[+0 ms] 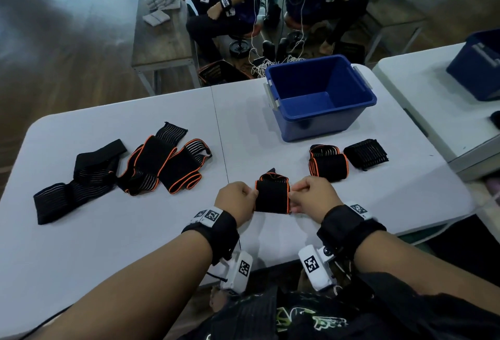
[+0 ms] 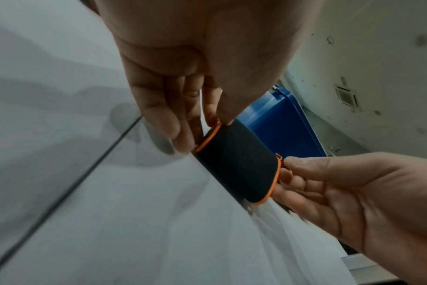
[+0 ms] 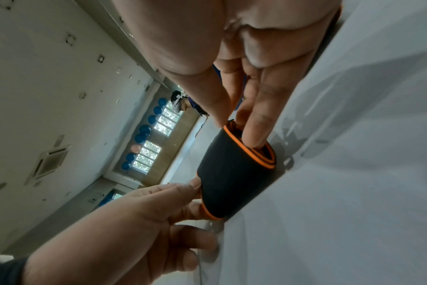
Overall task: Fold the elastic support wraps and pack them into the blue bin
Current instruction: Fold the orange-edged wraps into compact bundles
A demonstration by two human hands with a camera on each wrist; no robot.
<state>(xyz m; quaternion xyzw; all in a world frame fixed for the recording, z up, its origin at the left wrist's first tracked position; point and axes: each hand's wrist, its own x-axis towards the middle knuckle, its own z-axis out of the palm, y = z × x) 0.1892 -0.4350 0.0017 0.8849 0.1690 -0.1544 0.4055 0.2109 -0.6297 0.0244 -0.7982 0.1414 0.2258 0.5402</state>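
— Looking at the table (image 1: pixel 108 245), why is the blue bin (image 1: pixel 322 96) at the far right?
— Probably within reach; it's empty so far.
— And the loose wraps (image 1: pixel 130 166) on the left?
— Waiting, I'd guess. The folded wrap (image 1: pixel 272 196) sits near centre, left hand (image 1: pixel 238 199) and right hand (image 1: pixel 313 195) pinching its ends, likely to keep it from springing open.

On the table (image 1: pixel 108 245), unfolded wraps (image 1: pixel 121 166) lie left, folded wraps (image 1: pixel 346 161) right, the bin (image 1: pixel 322 120) behind them.
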